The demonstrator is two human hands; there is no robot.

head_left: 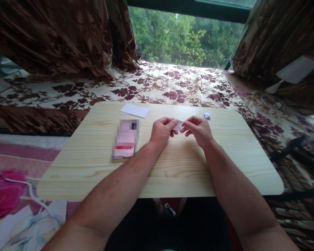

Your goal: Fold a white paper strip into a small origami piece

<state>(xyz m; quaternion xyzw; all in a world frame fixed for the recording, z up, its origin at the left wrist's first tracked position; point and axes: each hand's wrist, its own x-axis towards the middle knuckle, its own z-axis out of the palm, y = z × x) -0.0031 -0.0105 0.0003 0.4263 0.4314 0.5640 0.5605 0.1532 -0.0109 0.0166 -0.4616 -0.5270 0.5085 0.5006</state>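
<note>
A small piece of folded white paper (178,124) is held above the middle of the wooden table (183,167). My left hand (162,131) pinches its left side between thumb and fingers. At the paper's right edge, the thumb and fingertips of my right hand (199,129) are closed on it. Just beyond my right hand lies a small folded white paper piece (207,115). Left of my hands, a stack of white paper slips (135,110) rests near the table's far edge. Closer to me is a pink phone (125,138), partly blurred out.
Behind the table is a ledge under a floral cloth (172,83), below a window with curtains (68,35). A white lamp (298,69) stands at the right. A dark chair (298,167) is beside the table. Papers and a white cable (31,188) lie at lower left.
</note>
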